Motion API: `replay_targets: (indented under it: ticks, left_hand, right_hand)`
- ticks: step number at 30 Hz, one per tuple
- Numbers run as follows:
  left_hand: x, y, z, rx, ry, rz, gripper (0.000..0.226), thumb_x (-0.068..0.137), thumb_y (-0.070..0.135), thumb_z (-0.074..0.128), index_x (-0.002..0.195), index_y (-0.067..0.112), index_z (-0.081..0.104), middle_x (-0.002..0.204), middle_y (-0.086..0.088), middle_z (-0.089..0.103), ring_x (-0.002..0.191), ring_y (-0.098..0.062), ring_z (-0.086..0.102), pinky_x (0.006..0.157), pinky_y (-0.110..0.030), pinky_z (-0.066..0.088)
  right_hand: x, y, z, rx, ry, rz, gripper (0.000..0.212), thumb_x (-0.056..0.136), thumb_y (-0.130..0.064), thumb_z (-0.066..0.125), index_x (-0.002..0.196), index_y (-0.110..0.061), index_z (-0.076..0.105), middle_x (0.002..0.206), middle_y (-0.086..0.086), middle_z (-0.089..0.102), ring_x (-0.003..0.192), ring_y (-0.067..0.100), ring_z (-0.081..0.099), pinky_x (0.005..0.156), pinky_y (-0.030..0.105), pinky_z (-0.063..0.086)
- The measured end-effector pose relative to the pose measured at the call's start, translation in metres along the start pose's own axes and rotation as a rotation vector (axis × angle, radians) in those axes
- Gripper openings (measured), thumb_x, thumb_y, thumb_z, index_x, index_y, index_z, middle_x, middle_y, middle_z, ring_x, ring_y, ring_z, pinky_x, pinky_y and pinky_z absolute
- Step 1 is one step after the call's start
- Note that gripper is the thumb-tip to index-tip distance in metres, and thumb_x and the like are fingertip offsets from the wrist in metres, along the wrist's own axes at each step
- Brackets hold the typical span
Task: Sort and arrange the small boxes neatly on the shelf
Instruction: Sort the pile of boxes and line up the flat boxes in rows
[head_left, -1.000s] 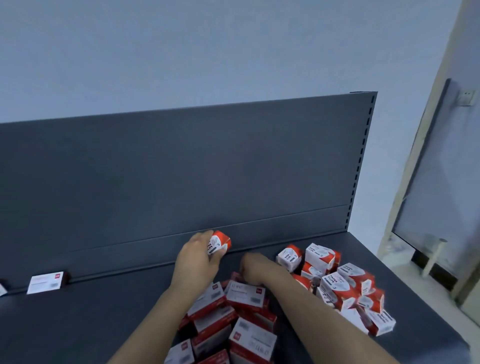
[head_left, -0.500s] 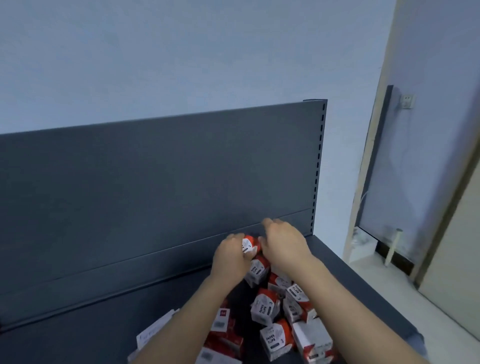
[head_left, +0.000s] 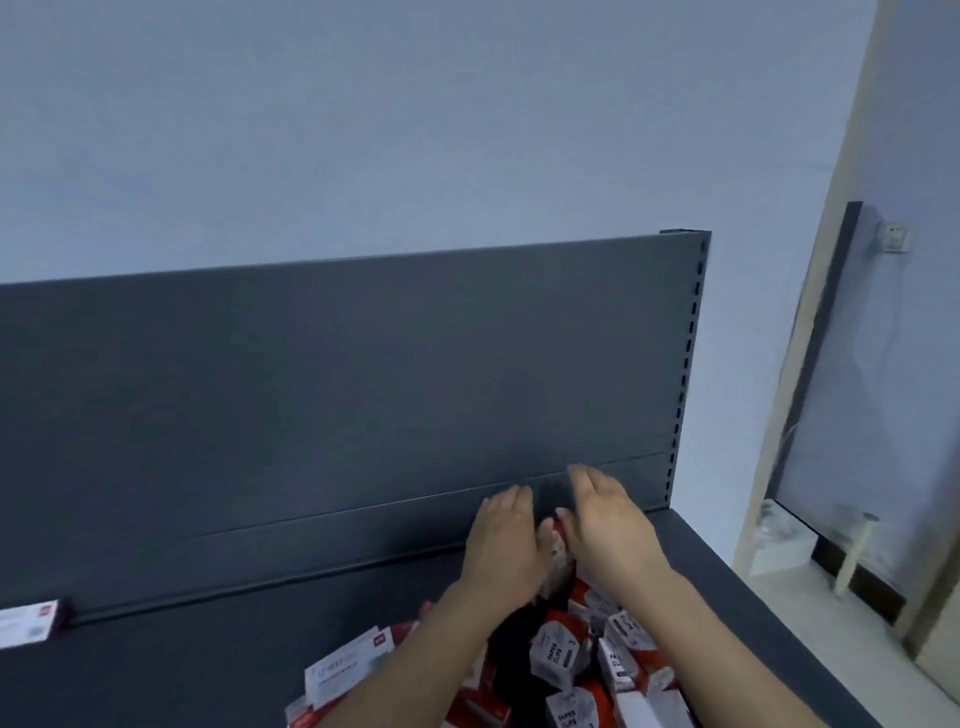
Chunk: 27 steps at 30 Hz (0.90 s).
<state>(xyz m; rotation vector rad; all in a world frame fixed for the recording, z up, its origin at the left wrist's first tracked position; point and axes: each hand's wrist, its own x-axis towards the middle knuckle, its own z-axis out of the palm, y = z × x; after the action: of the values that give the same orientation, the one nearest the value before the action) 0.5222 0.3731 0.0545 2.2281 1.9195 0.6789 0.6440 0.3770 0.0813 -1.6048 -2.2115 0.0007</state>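
A small red-and-white paper-clip box (head_left: 558, 543) sits between my two hands near the back of the dark grey shelf (head_left: 727, 582). My left hand (head_left: 501, 545) grips its left side, and most of the box is hidden by my fingers. With fingers stretched toward the back panel, my right hand (head_left: 608, 525) lies flat against the box's right side. Behind my wrists is a loose pile of several similar small boxes (head_left: 563, 660). Flatter red-and-white boxes (head_left: 348, 670) lie to the left of that pile.
The shelf's upright back panel (head_left: 337, 389) stands just beyond my fingertips. A single flat box (head_left: 28, 621) rests against it at the far left. The shelf ends at the right, with floor and a doorway (head_left: 841, 467) past it.
My left hand carried the small box from the middle of the shelf toward the right rear corner. My right hand left the pile and came up beside it. The view swung right.
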Motion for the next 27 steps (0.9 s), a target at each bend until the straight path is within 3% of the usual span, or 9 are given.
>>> replay_targets:
  ticks: [2, 4, 8, 11, 15, 18, 20, 23, 27]
  left_hand:
    - [-0.010, -0.012, -0.019, 0.064, 0.089, 0.008, 0.085, 0.081, 0.056, -0.003, 0.144, 0.004, 0.025, 0.151, -0.012, 0.029, 0.142, -0.021, 0.022, 0.119, -0.035, 0.005]
    - [-0.021, -0.029, -0.038, 0.091, 0.137, -0.013, 0.096, 0.079, 0.063, -0.013, 0.144, 0.002, 0.022, 0.153, -0.013, 0.025, 0.143, -0.022, 0.019, 0.118, -0.037, -0.002]
    - [-0.043, -0.073, -0.075, 0.173, 0.233, -0.096, 0.100, 0.078, 0.059, -0.017, 0.139, -0.002, 0.032, 0.146, -0.018, 0.038, 0.138, -0.027, 0.033, 0.116, -0.043, 0.008]
    - [-0.067, -0.116, -0.100, 0.204, 0.229, -0.165, 0.100, 0.077, 0.058, -0.017, 0.137, -0.002, 0.037, 0.142, -0.017, 0.043, 0.135, -0.027, 0.039, 0.115, -0.044, 0.014]
    - [-0.106, -0.188, -0.132, 0.239, 0.244, -0.281, 0.083, 0.092, 0.055, 0.001, 0.129, -0.001, 0.049, 0.132, -0.014, 0.056, 0.124, -0.024, 0.052, 0.107, -0.046, 0.031]
    - [-0.138, -0.256, -0.157, 0.270, 0.291, -0.335, 0.063, 0.087, 0.046, 0.031, 0.122, 0.001, 0.057, 0.122, -0.012, 0.064, 0.116, -0.022, 0.060, 0.101, -0.041, 0.041]
    - [-0.159, -0.298, -0.173, 0.247, 0.294, -0.339, 0.057, 0.091, 0.039, 0.040, 0.132, 0.000, 0.045, 0.136, -0.014, 0.052, 0.129, -0.023, 0.047, 0.111, -0.037, 0.030]
    - [-0.194, -0.382, -0.198, 0.256, 0.211, -0.417, 0.060, 0.096, 0.034, 0.040, 0.145, 0.005, 0.022, 0.153, -0.010, 0.024, 0.143, -0.020, 0.020, 0.119, -0.029, 0.006]
    - [-0.230, -0.463, -0.221, 0.291, 0.149, -0.521, 0.056, 0.096, 0.034, 0.040, 0.142, 0.007, 0.024, 0.149, -0.008, 0.029, 0.138, -0.021, 0.026, 0.117, -0.028, 0.016]
  right_hand:
    - [0.005, -0.014, 0.005, 0.014, 0.029, -0.040, 0.055, 0.098, -0.028, 0.042, 0.145, -0.004, 0.024, 0.151, 0.011, 0.031, 0.141, 0.023, 0.027, 0.113, 0.028, 0.025]
    - [0.009, -0.033, 0.011, 0.053, 0.089, -0.078, 0.058, 0.091, -0.024, 0.058, 0.138, 0.004, 0.038, 0.142, 0.021, 0.043, 0.133, 0.033, 0.041, 0.107, 0.038, 0.036]
    - [0.018, -0.081, 0.028, 0.093, 0.050, -0.160, 0.061, 0.063, -0.009, 0.084, 0.112, 0.015, 0.058, 0.107, 0.033, 0.064, 0.097, 0.046, 0.065, 0.074, 0.053, 0.055]
    - [0.021, -0.131, 0.033, 0.121, 0.075, -0.217, 0.060, 0.074, -0.015, 0.077, 0.123, 0.011, 0.053, 0.121, 0.029, 0.059, 0.112, 0.042, 0.059, 0.088, 0.048, 0.051]
    - [0.022, -0.215, 0.049, 0.125, 0.039, -0.378, 0.064, 0.094, -0.034, 0.049, 0.145, -0.006, 0.023, 0.151, 0.009, 0.030, 0.140, 0.020, 0.028, 0.112, 0.028, 0.027]
    - [0.023, -0.291, 0.071, 0.126, -0.019, -0.431, 0.064, 0.097, -0.037, 0.042, 0.147, -0.011, 0.015, 0.154, 0.003, 0.023, 0.142, 0.015, 0.021, 0.113, 0.025, 0.023]
    - [0.021, -0.338, 0.089, 0.125, -0.056, -0.447, 0.063, 0.096, -0.037, 0.043, 0.147, -0.012, 0.016, 0.153, 0.003, 0.025, 0.141, 0.015, 0.024, 0.112, 0.025, 0.025]
    - [0.022, -0.414, 0.134, 0.131, -0.130, -0.450, 0.054, 0.095, -0.034, 0.046, 0.141, -0.011, 0.028, 0.144, 0.003, 0.037, 0.132, 0.018, 0.035, 0.106, 0.027, 0.034]
    - [0.023, -0.479, 0.189, 0.106, -0.243, -0.440, 0.031, 0.092, -0.021, 0.049, 0.121, -0.011, 0.045, 0.125, 0.005, 0.049, 0.116, 0.020, 0.045, 0.092, 0.028, 0.041]
